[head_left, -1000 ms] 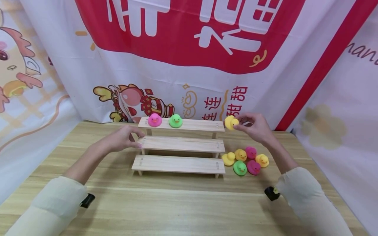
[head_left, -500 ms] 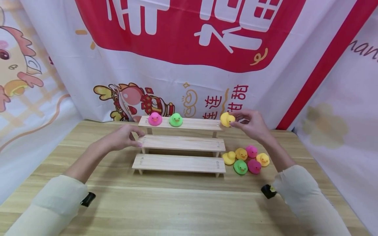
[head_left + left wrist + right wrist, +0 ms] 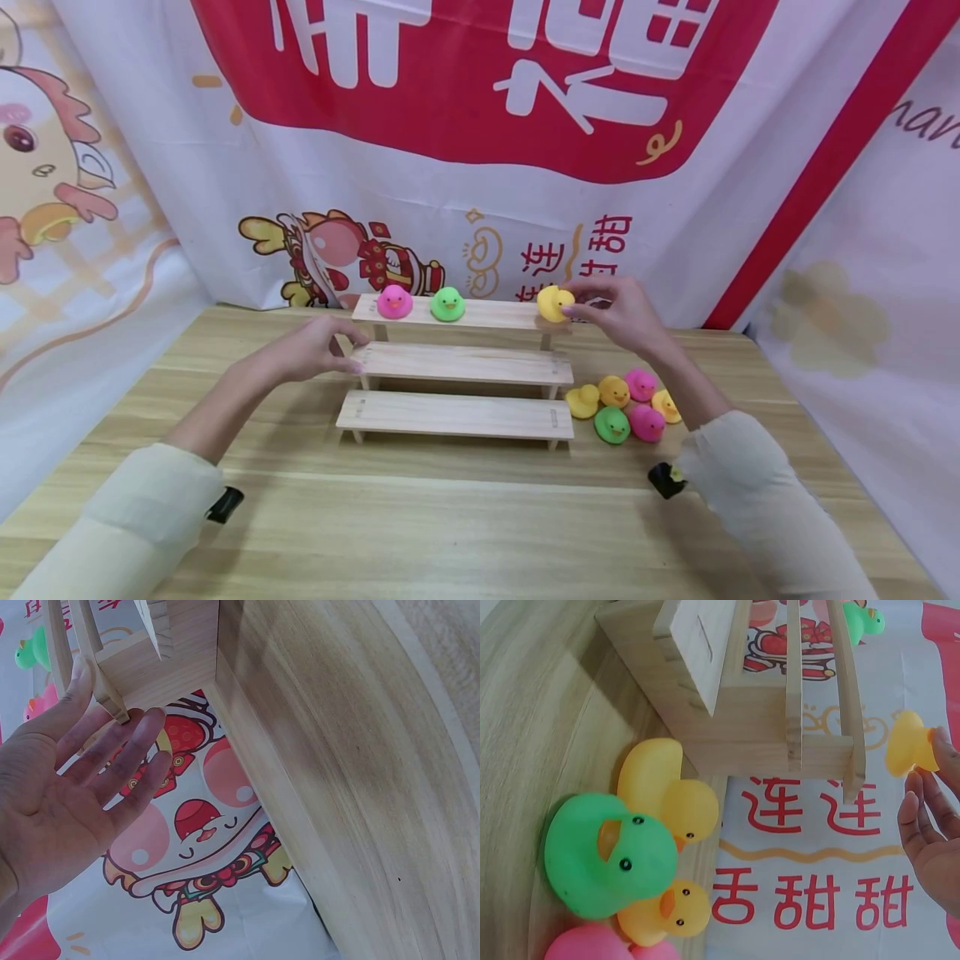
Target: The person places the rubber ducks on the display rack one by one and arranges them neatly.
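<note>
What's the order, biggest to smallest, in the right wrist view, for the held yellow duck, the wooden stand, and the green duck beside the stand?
1. Wooden stand
2. Green duck
3. Held yellow duck

The green one sits nearer the camera, so which duck is truly larger is unsure.

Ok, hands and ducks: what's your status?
Right hand: holds yellow duck above top shelf, right end. Left hand: at stand, left end. No obstruction visible.
</note>
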Demonstrator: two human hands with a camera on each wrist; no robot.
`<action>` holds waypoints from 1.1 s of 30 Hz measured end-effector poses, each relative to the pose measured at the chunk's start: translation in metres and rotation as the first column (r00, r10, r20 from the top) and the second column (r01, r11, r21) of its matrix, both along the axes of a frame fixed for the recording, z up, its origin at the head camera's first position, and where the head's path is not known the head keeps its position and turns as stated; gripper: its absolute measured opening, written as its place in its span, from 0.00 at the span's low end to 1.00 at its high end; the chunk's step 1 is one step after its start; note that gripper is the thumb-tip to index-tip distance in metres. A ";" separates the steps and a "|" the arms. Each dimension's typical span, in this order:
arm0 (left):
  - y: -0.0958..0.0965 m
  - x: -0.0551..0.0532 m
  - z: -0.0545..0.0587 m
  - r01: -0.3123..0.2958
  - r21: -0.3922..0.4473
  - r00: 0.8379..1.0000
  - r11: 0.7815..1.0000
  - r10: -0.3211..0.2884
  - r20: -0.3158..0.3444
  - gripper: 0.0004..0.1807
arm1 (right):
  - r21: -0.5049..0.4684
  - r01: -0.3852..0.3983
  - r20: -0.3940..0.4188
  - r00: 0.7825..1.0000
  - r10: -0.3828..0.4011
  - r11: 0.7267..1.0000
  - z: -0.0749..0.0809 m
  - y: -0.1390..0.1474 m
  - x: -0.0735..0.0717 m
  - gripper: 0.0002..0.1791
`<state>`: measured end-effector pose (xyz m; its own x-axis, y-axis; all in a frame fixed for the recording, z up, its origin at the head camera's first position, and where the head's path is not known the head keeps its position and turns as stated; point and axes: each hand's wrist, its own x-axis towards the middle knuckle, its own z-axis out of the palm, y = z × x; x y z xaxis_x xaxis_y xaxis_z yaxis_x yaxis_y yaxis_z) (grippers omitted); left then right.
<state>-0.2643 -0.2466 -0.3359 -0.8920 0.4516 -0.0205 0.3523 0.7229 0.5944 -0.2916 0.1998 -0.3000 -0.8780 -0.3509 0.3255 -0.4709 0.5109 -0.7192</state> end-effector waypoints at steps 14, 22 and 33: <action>0.001 0.001 0.002 0.020 0.007 1.000 1.000 -0.020 -0.019 0.23 | 0.071 -0.035 -0.041 0.998 0.038 0.997 0.003 -0.025 -0.010 0.16; 0.001 0.001 0.003 0.014 -0.001 1.000 1.000 -0.014 -0.009 0.23 | 0.099 -0.075 -0.046 0.996 0.079 0.992 0.002 -0.038 -0.014 0.17; 0.000 0.000 0.001 0.003 -0.006 1.000 1.000 -0.003 -0.010 0.22 | 0.206 -0.080 -0.074 0.993 0.097 0.975 0.007 -0.058 -0.020 0.15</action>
<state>-0.2640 -0.2464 -0.3348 -0.8906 0.4546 -0.0142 0.3609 0.7254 0.5861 -0.3119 0.1420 -0.2927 -0.8135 -0.4920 0.3100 -0.5742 0.5952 -0.5621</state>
